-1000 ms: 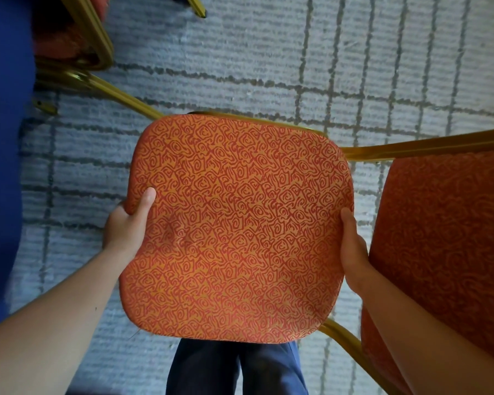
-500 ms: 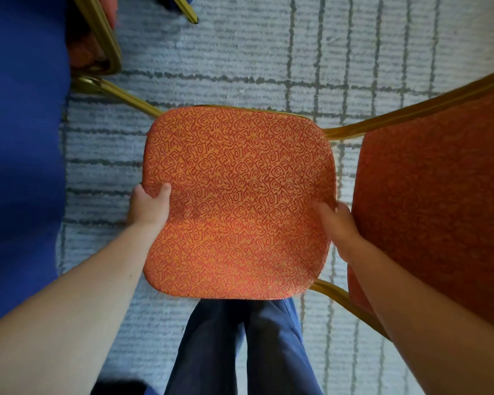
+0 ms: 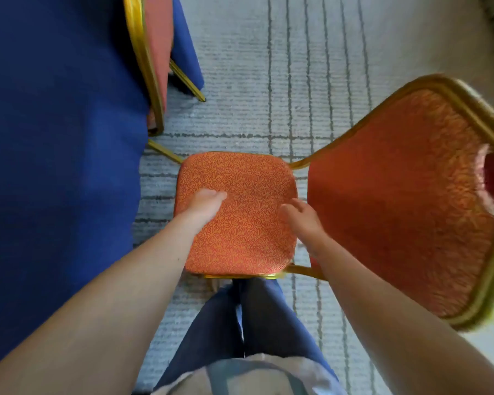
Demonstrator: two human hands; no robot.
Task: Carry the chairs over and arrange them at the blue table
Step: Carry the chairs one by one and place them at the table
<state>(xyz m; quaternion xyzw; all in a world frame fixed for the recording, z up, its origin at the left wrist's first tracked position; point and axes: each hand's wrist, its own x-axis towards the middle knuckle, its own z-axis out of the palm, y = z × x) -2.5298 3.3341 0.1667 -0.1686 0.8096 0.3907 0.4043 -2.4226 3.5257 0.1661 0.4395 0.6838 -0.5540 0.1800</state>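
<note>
**Both hands loose over the seat**

The left hand [image 3: 207,202] lies over the left part of the seat [image 3: 240,238], fingers loose and blurred, gripping nothing. The right hand [image 3: 300,216] hangs at the seat's right edge, fingers relaxed and a little apart. Whether either touches the fabric cannot be told. The chair [image 3: 397,201] stands on the carpet [image 3: 297,81] just beside the table [image 3: 54,138], its back to the right. A second chair [image 3: 151,52] is tucked against the table beyond.

A banquet or function hall: gold-framed padded chairs [image 3: 405,201], a blue-draped counter [image 3: 54,166], grey lined carpet [image 3: 268,81].
</note>
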